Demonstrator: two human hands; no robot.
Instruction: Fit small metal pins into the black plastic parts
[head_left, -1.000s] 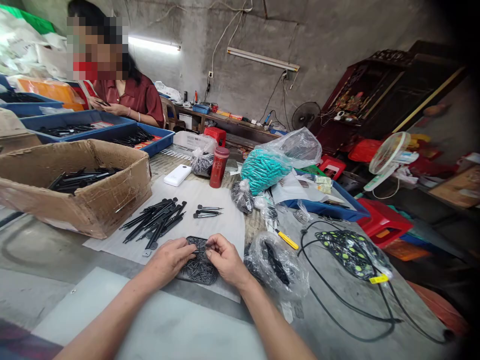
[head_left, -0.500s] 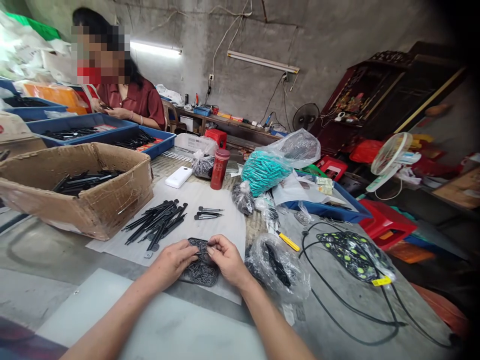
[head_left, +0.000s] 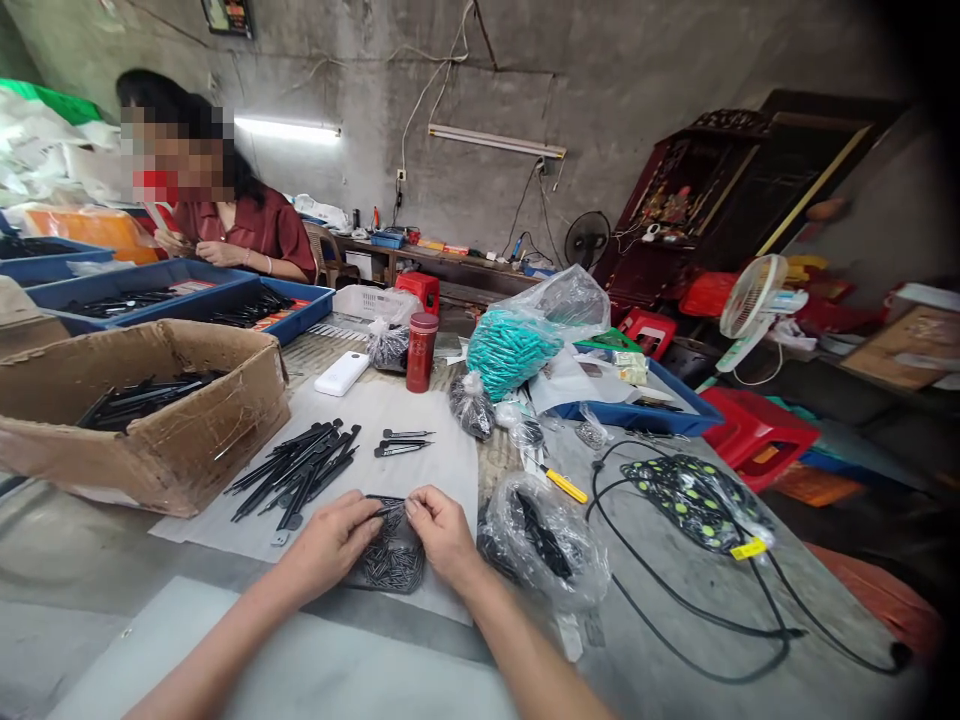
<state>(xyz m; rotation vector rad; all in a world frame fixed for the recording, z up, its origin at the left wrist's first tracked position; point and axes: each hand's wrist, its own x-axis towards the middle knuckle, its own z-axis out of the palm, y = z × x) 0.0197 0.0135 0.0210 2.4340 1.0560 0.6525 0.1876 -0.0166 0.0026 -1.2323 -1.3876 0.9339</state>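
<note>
Left hand [head_left: 337,540]: thumb and fingertips drawn together over the upper left of the tray; what this grip pinches, if anything, is too small to tell. Right hand [head_left: 442,535]: thumb and index finger bent toward each other at the tray's upper right; cannot tell whether a piece sits in this grip.

Dark tray [head_left: 388,590], holding small grey metal pins [head_left: 394,566], lies between the hands, lower centre of frame, on a white sheet [head_left: 455,460]. Up and left on the sheet: pile of long black pieces [head_left: 304,475], overlapping. Above the tray: a few slim black pieces [head_left: 403,442], set apart from the pile.

Right of the sheet: open clear plastic bag [head_left: 589,565] with black contents; yellow-handled tool [head_left: 566,486] just above it. Black cable [head_left: 789,632] loops over the grey surface [head_left: 675,565], lower right. Centre: red bottle [head_left: 422,352], upright; bag of teal pieces [head_left: 514,350] beyond. Left: cardboard box [head_left: 217,425] holding black pieces. Upper left: seated co-worker [head_left: 281,235], dark red shirt.
</note>
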